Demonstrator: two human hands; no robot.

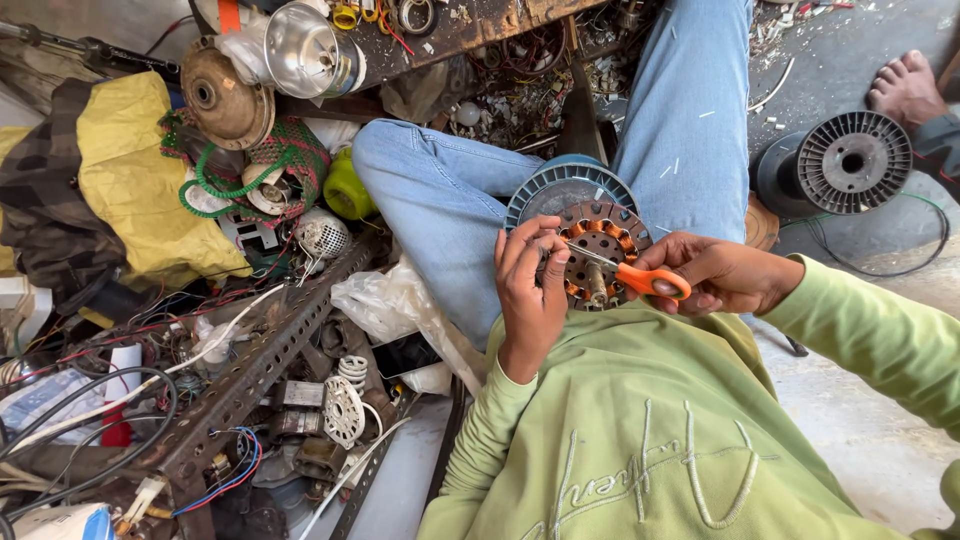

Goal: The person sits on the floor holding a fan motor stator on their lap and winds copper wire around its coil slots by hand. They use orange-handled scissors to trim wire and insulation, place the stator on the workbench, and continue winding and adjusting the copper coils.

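A white and blue packet (62,522) lay at the lower left corner, and a crumpled clear plastic bag (385,300) beside the raised knee. The round motor stator (597,255), wound with copper coils, was propped on the lap between both hands. It was steadied by the left hand (530,285), fingers curled on its rim. Orange-handled scissors (640,277) were gripped in the right hand (722,275), blades laid across the stator.
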